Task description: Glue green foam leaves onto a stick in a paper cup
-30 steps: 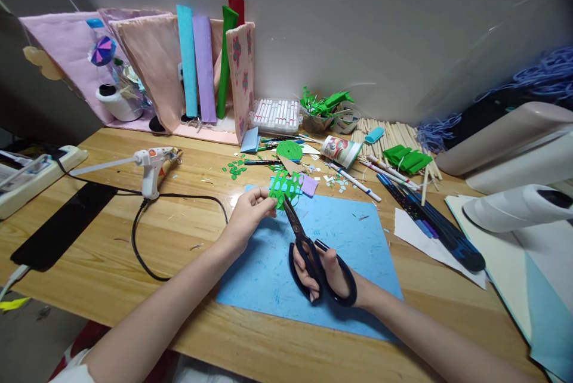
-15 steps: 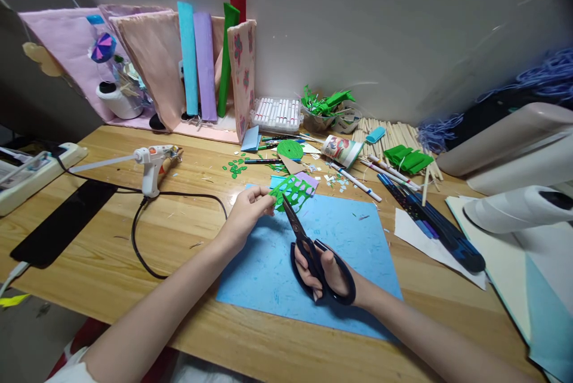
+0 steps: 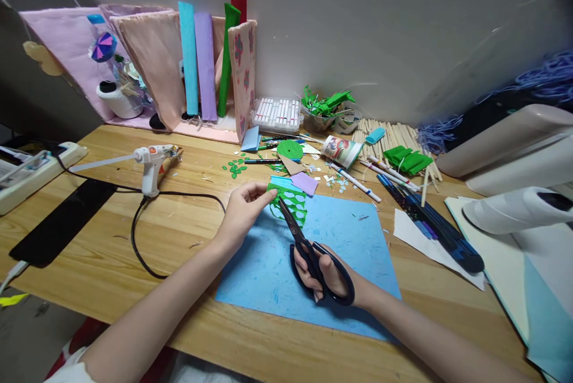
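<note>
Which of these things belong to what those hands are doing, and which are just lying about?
In the job:
holed green paper, in the left hand
black scissors, in the right hand
blue sheet beneath them
small green ovals, probably cut from similar paper

Seemingly lying about:
glue gun
black phone
paper cup on its side
marker case
wooden sticks

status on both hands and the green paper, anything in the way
Left hand pinching holed green paper. Right hand holding scissors, tips at the paper, contact unclear. Purple scrap just beyond, nothing seen blocking the blades.
</note>
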Motion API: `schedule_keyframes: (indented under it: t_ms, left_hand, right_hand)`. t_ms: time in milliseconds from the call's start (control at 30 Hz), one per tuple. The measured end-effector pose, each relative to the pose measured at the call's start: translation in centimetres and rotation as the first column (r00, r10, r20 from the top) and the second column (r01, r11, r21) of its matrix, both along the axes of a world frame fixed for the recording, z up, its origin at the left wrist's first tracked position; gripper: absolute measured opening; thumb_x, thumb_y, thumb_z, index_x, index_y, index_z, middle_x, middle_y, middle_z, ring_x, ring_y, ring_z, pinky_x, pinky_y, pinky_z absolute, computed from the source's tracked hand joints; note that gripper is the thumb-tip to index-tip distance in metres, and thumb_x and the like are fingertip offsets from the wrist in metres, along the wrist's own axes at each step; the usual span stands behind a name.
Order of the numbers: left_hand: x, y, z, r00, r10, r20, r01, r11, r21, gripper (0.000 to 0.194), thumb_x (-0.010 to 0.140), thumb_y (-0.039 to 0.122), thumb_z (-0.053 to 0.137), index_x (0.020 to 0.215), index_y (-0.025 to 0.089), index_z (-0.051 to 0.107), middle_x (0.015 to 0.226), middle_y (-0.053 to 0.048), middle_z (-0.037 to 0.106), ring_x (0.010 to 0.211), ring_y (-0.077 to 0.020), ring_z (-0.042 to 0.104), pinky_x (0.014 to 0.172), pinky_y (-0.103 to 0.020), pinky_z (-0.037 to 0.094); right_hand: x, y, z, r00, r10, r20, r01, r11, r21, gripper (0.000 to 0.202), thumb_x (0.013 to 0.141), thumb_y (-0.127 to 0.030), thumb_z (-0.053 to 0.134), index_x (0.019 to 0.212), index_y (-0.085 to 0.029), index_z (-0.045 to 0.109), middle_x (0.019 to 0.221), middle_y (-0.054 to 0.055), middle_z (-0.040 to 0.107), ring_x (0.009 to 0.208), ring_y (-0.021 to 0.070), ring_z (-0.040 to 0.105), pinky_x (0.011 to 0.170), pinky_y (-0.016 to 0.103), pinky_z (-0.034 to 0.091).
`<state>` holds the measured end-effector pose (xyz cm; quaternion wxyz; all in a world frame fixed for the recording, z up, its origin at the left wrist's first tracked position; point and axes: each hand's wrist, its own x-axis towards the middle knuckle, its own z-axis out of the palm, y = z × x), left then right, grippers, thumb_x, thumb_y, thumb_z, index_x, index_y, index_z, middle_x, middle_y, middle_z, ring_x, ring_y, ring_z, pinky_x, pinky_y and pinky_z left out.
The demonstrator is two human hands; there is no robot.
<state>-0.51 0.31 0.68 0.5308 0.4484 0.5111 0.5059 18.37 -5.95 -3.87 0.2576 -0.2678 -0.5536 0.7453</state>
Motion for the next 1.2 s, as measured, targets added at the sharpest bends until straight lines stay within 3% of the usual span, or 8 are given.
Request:
schedule_keyframes:
  t_ms: [333,967,1100,1200]
  left_hand:
    - [0.2,-0.3,0.5,1.000,0.020,0.011,-0.020,0.999,-0.037,0.022,0.057,0.030,0.078,0.066,0.015,0.065,0.064,0.001,0.061,0.063,-0.0104,0.053,0.062,-0.022,0.040]
    - [-0.2,0.0,0.6,0.998,-0.019,-0.052,0.019,1.000,0.008,0.024,0.065,0.036,0.074,0.075,0.015,0.068,0.076,-0.003,0.067,0.072,-0.0128,0.057,0.068,-0.023,0.043]
    - [-0.1,0.0,0.5,0.996,0.026,-0.088,-0.023,0.999,0.032,0.029,0.065,0.037,0.074,0.081,0.015,0.065,0.080,-0.003,0.065,0.070,-0.0122,0.055,0.064,-0.023,0.041]
    - [-0.1,-0.3,0.7,0.970,0.139,-0.201,-0.111,0.983,0.144,0.028,0.068,0.038,0.072,0.083,0.017,0.062,0.080,-0.001,0.061,0.063,-0.0097,0.047,0.059,-0.022,0.036]
  right_hand:
    - [-0.3,-0.3,-1.2,0.997,-0.013,-0.082,0.007,0.998,-0.066,0.072,0.062,-0.087,0.030,0.079,-0.019,0.043,0.051,-0.009,0.040,0.038,0.0044,0.035,0.039,0.017,0.043]
    - [0.0,0.0,0.3,1.000,0.016,0.024,-0.017,1.000,0.013,0.068,0.066,-0.085,0.033,0.077,-0.019,0.040,0.051,-0.009,0.037,0.037,0.0038,0.032,0.034,0.016,0.038]
    - [0.0,-0.1,0.4,1.000,0.014,0.027,-0.015,1.000,0.009,0.067,0.066,-0.085,0.033,0.077,-0.019,0.040,0.051,-0.009,0.038,0.037,0.0038,0.032,0.034,0.016,0.037]
    - [-0.2,-0.1,-0.1,1.000,-0.026,-0.003,0.026,1.000,0.003,0.067,0.066,-0.085,0.034,0.076,-0.019,0.041,0.050,-0.009,0.039,0.035,0.0042,0.032,0.033,0.016,0.037]
